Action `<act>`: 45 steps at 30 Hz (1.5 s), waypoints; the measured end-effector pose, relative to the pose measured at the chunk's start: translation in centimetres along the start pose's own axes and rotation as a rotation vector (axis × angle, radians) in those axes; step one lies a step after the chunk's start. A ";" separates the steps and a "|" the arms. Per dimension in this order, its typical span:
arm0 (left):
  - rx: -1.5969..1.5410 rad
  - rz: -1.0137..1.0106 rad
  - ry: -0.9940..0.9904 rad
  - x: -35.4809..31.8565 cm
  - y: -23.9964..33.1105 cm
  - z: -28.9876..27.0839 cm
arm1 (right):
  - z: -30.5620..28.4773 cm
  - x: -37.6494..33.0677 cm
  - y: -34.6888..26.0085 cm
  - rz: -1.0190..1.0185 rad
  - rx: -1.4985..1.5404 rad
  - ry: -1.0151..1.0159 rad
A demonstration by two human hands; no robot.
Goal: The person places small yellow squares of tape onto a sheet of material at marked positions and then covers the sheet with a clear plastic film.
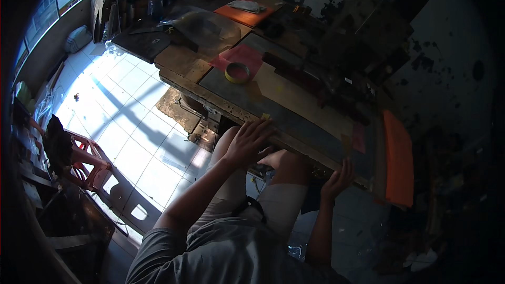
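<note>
My left hand (249,140) lies over the front edge of the worktable (189,87), its fingers stretched out and resting near a small yellow piece (265,117). Further right along the same edge, my right hand (338,180) touches the table with its fingers extended; neither hand visibly holds anything. Beyond them a grey panel (301,124) runs along the tabletop with a long beige strip (302,92) on it. A roll of yellow tape (237,80) sits at the edge of a pink sheet (247,56) to the far left of the strip.
A dark machine (352,37) stands at the back right of the table. An orange sheet (398,160) hangs at the right end. Clear plastic film (208,26) and a folded light cloth (247,6) lie at the far left. A red stool (87,163) stands on the tiled floor.
</note>
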State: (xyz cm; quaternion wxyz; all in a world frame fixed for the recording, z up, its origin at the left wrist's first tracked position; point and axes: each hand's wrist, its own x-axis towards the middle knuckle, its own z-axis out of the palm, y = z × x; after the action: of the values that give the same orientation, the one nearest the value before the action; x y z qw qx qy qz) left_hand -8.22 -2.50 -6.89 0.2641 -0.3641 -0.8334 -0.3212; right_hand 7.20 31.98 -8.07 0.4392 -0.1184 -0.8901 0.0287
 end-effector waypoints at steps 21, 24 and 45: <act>0.064 -0.103 0.125 1.4 1.0 1.1 | 3.4 -0.8 2.2 -0.041 -0.078 0.227; -0.049 -0.059 0.158 2.1 1.1 0.2 | 2.6 -0.8 2.1 -0.003 -0.001 0.156; 0.017 -0.495 1.025 -14.0 2.1 -34.7 | -0.7 6.4 -12.4 -0.234 0.417 -0.167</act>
State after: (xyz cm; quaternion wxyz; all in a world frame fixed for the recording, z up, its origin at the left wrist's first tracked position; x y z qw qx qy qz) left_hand 8.90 -32.79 7.07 0.5545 0.0466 -0.6618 -0.5023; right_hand 1.68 21.38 -0.70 0.3792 0.0813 -0.9059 0.1704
